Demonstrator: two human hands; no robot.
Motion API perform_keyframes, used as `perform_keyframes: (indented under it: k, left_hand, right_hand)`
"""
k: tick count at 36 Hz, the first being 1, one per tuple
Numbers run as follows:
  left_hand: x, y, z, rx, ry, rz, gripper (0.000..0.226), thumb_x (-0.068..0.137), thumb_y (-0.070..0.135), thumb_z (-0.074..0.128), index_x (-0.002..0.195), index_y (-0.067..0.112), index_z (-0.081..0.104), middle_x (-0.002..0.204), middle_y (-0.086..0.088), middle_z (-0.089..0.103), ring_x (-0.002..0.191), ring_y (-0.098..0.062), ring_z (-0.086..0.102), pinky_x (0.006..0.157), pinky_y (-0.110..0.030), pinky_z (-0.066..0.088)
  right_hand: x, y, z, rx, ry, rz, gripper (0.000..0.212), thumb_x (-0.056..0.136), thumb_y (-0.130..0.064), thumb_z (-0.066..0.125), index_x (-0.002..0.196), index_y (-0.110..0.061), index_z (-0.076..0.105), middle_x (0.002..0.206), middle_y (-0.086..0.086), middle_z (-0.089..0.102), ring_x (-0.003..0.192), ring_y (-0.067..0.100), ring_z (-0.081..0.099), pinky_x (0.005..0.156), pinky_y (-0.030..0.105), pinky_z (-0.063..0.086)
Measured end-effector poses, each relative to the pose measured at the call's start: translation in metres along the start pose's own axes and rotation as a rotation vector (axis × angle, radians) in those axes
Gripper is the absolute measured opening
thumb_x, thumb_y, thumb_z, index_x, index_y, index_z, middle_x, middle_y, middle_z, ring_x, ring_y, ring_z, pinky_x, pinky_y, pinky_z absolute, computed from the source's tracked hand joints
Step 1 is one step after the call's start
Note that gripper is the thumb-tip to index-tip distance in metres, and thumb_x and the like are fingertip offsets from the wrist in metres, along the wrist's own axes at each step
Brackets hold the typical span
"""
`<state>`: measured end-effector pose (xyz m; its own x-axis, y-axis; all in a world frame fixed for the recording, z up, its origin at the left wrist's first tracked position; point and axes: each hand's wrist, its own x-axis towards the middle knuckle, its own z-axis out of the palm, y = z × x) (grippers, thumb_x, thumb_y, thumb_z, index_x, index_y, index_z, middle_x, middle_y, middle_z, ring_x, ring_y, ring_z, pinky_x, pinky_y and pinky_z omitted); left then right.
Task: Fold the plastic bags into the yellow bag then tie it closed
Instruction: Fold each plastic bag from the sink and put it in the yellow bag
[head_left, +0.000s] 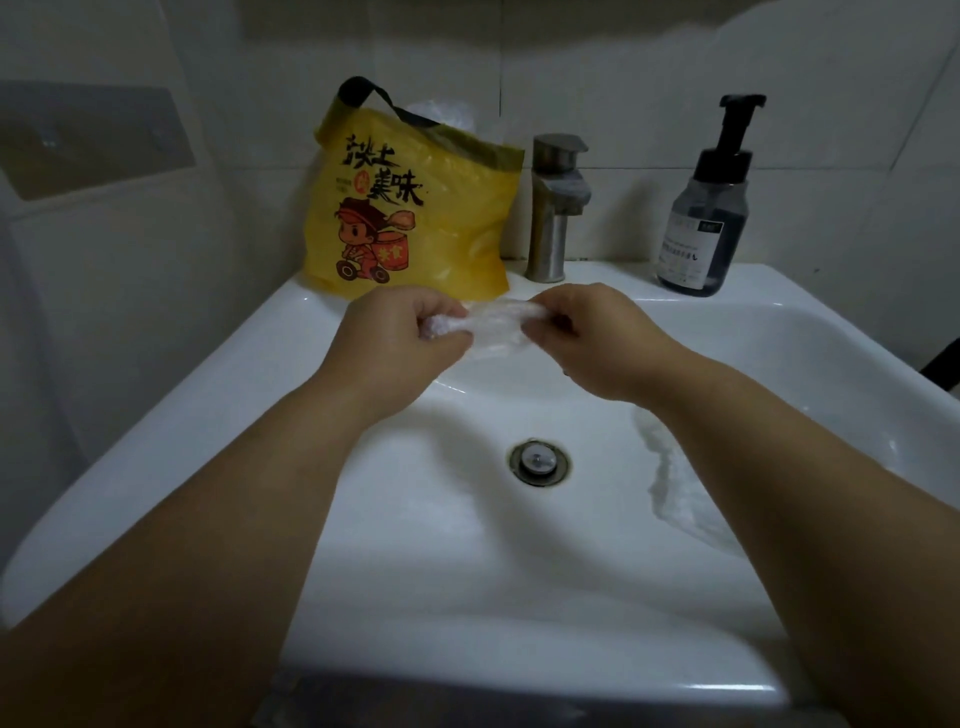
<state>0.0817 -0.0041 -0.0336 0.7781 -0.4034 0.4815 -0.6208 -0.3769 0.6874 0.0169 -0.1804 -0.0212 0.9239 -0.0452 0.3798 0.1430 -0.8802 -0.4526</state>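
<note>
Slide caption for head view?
Left hand and right hand grip a crumpled clear plastic bag over white sink, yellow plastic bag behind.

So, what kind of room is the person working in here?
Most likely a bathroom: a white ceramic sink with a drain, a metal tap and a pump bottle, probably soap, on its back ledge, and tiled walls behind.

White sink (415, 571): yellow bag (415, 208), faucet (555, 208), soap bottle (706, 223) on back ledge; clear plastic bag (675, 499) in basin, right.

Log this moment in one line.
left hand: grips clear bag | right hand: grips it | yellow bag: untied, on sink | loose bag: in basin
</note>
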Motion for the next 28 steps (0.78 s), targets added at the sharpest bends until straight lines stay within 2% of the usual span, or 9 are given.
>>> perform_keyframes:
  k: [3, 5, 10, 12, 14, 17, 24, 26, 28]
  left_hand:
    - [0.000, -0.001, -0.004, 0.094, -0.017, 0.062, 0.005, 0.092, 0.020, 0.064, 0.095, 0.017, 0.066, 0.085, 0.001, 0.060, 0.071, -0.006, 0.050, 0.059, -0.006, 0.035]
    - [0.000, -0.002, -0.007, 0.084, -0.064, 0.030, 0.008, 0.094, 0.026, 0.059, 0.094, 0.018, 0.062, 0.081, 0.006, 0.052, 0.069, -0.006, 0.046, 0.055, -0.007, 0.034]
    - [-0.001, 0.003, -0.007, -0.130, -0.222, -0.115, 0.008, 0.097, 0.023, 0.055, 0.089, 0.021, 0.057, 0.081, -0.002, 0.063, 0.074, -0.011, 0.061, 0.072, -0.019, 0.049]
    - [-0.002, 0.006, -0.007, -0.215, -0.254, -0.132, 0.005, 0.096, 0.017, 0.057, 0.093, 0.015, 0.060, 0.078, -0.003, 0.065, 0.069, -0.006, 0.065, 0.069, -0.018, 0.056]
    - [-0.001, 0.007, -0.008, -0.250, -0.252, -0.124, 0.005, 0.094, 0.014, 0.059, 0.094, 0.010, 0.062, 0.072, -0.002, 0.062, 0.060, -0.002, 0.062, 0.064, -0.018, 0.057]
    - [0.001, 0.007, -0.009, -0.336, -0.197, -0.147, 0.007, 0.089, 0.013, 0.065, 0.089, 0.005, 0.065, 0.066, 0.002, 0.059, 0.054, -0.001, 0.058, 0.059, -0.019, 0.056]
    - [0.006, 0.009, -0.007, -0.632, -0.088, -0.295, 0.016, 0.090, 0.021, 0.063, 0.076, 0.014, 0.060, 0.053, 0.010, 0.047, 0.051, 0.000, 0.047, 0.056, -0.013, 0.048]
    - [0.006, 0.012, -0.005, -0.738, -0.057, -0.312, 0.017, 0.090, 0.027, 0.062, 0.079, 0.014, 0.058, 0.062, 0.005, 0.050, 0.058, -0.001, 0.052, 0.063, -0.015, 0.049]
    - [0.007, 0.012, -0.003, -0.871, -0.071, -0.303, 0.029, 0.082, 0.040, 0.067, 0.093, 0.015, 0.060, 0.089, -0.002, 0.063, 0.091, -0.013, 0.064, 0.086, -0.024, 0.051]
  right_hand:
    - [-0.001, 0.001, -0.002, 0.065, -0.010, 0.024, 0.034, 0.100, -0.027, 0.046, 0.069, -0.013, 0.047, 0.065, 0.002, 0.045, 0.076, 0.031, 0.056, 0.068, 0.032, 0.044]
    - [-0.003, -0.002, -0.004, 0.139, -0.017, 0.062, 0.036, 0.100, -0.030, 0.044, 0.082, -0.001, 0.057, 0.076, 0.014, 0.056, 0.080, 0.035, 0.059, 0.079, 0.045, 0.050]
    - [-0.003, -0.003, -0.002, 0.417, -0.080, 0.190, 0.029, 0.095, -0.031, 0.055, 0.118, -0.015, 0.051, 0.117, 0.008, 0.059, 0.095, 0.019, 0.063, 0.084, 0.038, 0.055]
    - [-0.002, -0.002, -0.002, 0.593, -0.134, 0.216, 0.049, 0.088, -0.027, 0.066, 0.131, -0.022, 0.044, 0.120, 0.003, 0.056, 0.101, 0.017, 0.062, 0.084, 0.037, 0.057]
    - [-0.002, -0.001, -0.001, 0.636, -0.189, 0.185, 0.048, 0.084, -0.019, 0.070, 0.129, -0.015, 0.052, 0.109, 0.005, 0.060, 0.092, 0.016, 0.064, 0.076, 0.032, 0.059]
    - [-0.003, -0.006, -0.003, 0.659, -0.187, 0.143, 0.007, 0.088, -0.011, 0.065, 0.093, -0.008, 0.064, 0.075, 0.006, 0.062, 0.064, 0.013, 0.058, 0.059, 0.023, 0.056]
    - [-0.003, -0.007, -0.004, 0.975, -0.307, 0.208, 0.013, 0.093, -0.018, 0.055, 0.087, -0.007, 0.060, 0.067, 0.004, 0.062, 0.055, 0.009, 0.053, 0.056, 0.022, 0.049]
    - [-0.003, -0.009, -0.003, 1.044, -0.346, 0.207, 0.014, 0.094, -0.019, 0.052, 0.086, -0.010, 0.058, 0.064, 0.000, 0.062, 0.054, 0.008, 0.051, 0.055, 0.021, 0.047]
    - [-0.003, -0.011, 0.000, 1.092, -0.342, 0.211, 0.014, 0.096, -0.020, 0.050, 0.087, -0.011, 0.057, 0.063, -0.001, 0.060, 0.053, 0.008, 0.050, 0.055, 0.020, 0.046]
